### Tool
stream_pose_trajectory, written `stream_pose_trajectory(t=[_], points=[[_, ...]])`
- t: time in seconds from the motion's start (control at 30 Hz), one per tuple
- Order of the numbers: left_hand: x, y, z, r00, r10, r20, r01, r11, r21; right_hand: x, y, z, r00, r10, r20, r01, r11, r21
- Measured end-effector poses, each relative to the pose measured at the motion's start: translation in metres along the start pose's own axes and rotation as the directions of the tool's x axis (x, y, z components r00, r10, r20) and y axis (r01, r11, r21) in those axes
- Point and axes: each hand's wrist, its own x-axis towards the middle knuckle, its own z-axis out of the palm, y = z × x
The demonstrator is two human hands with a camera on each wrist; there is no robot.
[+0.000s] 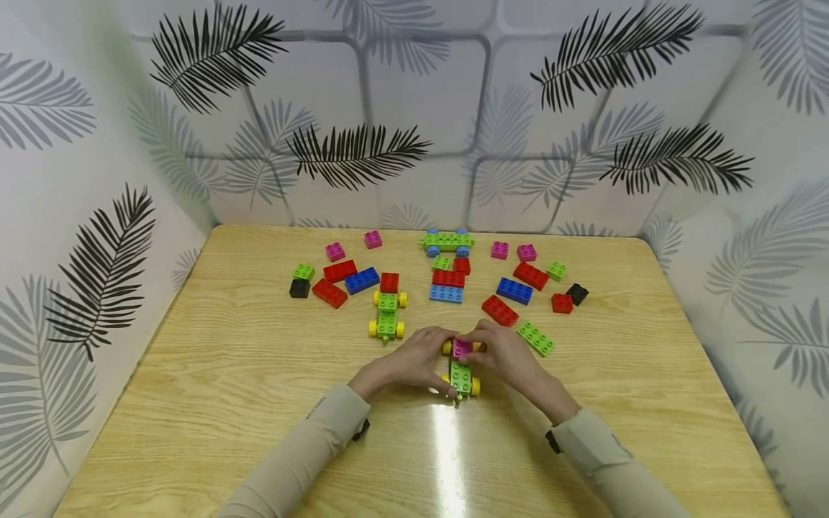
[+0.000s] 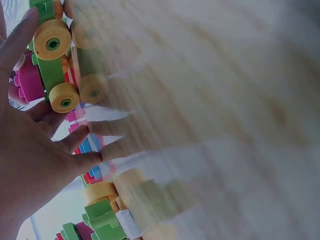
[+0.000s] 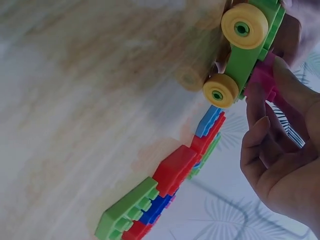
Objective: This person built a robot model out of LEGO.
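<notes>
Both hands meet over the green car on the worktop: left hand grips its side, right hand pinches the pink brick on top.

A small green wheeled base with yellow wheels is seen standing on the wooden table, its length running away from the near edge. A pink brick is seated on its far end, studs up, near the table's middle.
</notes>
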Motion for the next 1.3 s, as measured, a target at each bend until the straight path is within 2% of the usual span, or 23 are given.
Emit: stream_pose_trajectory(t=[0.43,0.63,0.83,1.03,1.3], points=[[0.0021,-0.0003,0.0029,1.000,0.003,-0.007,-0.003,1.000,0.007,0.0024,0.0003,0.0021,1.000,0.012,0.016,-0.011,0.999,-0.052],[0.0027,-0.0005,0.0041,1.000,0.000,-0.015,0.000,1.000,0.018,0.0023,0.0004,0.0020,0.999,0.043,0.004,-0.043,0.999,-0.005],[0.0022,0.0007,0.0028,1.000,0.003,-0.008,-0.003,1.000,0.024,0.0039,0.0021,0.0002,0.999,0.028,0.029,-0.028,1.000,0.002],[0.0007,0.0011,0.0025,1.000,0.006,-0.011,-0.006,1.000,0.025,0.0031,0.0028,0.0023,0.997,0.059,0.056,-0.062,0.997,0.052],[0.0027,0.0000,0.0028,1.000,0.016,-0.023,-0.016,1.000,0.005,0.0015,0.0024,0.0048,0.998,0.057,0.024,-0.058,0.996,0.061]])
